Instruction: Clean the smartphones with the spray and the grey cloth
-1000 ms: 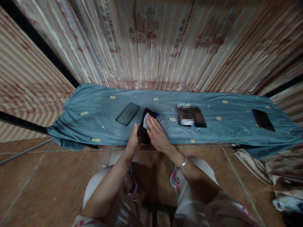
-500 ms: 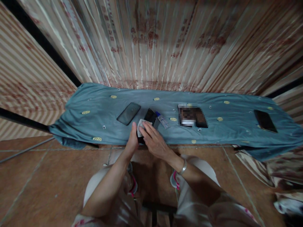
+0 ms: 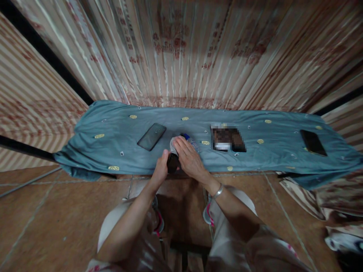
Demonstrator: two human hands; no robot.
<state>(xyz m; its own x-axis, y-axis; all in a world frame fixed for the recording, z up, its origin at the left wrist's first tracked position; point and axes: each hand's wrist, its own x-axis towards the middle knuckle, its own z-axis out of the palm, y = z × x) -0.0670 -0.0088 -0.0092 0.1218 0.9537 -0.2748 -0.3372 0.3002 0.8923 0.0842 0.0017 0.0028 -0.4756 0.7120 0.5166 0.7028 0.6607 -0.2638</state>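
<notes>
1. Your left hand [image 3: 161, 170] is closed around the near end of a black, flat, rectangular phone [image 3: 172, 163], gripping it from its left side at the near edge of the worktop [image 3: 119, 151].
2. Your right hand [image 3: 189, 158] lies flat over the far part of that phone, fingers stretched out, pressing a small white wiping cloth [image 3: 172, 144] against it. Only a corner of the cloth shows past your fingertips, so how it is folded cannot be told.
3. The phone is tilted up off the worktop, its near end hanging over the edge above the brown tiled floor [image 3: 56, 211]. Most of its face is hidden under your right hand.
4. Just beyond your right hand lies a small clear bottle with a blue cap [image 3: 190, 140], on its side on the grey-blue cloth that covers the worktop.
5. To the left of your hands, near them but apart, a second dark phone [image 3: 152, 136] lies flat and slanted on the cloth.
6. To the right, a blurred dark rectangular thing [image 3: 228, 138] rests on the cloth; what it is cannot be made out.
7. Far right, well apart from your hands, a third black phone [image 3: 313, 142] lies flat near the end of the worktop.
8. A silver bracelet [image 3: 217, 192] sits on your right wrist.
9. A striped, pleated curtain in cream and red [image 3: 181, 56] hangs behind the worktop.
</notes>
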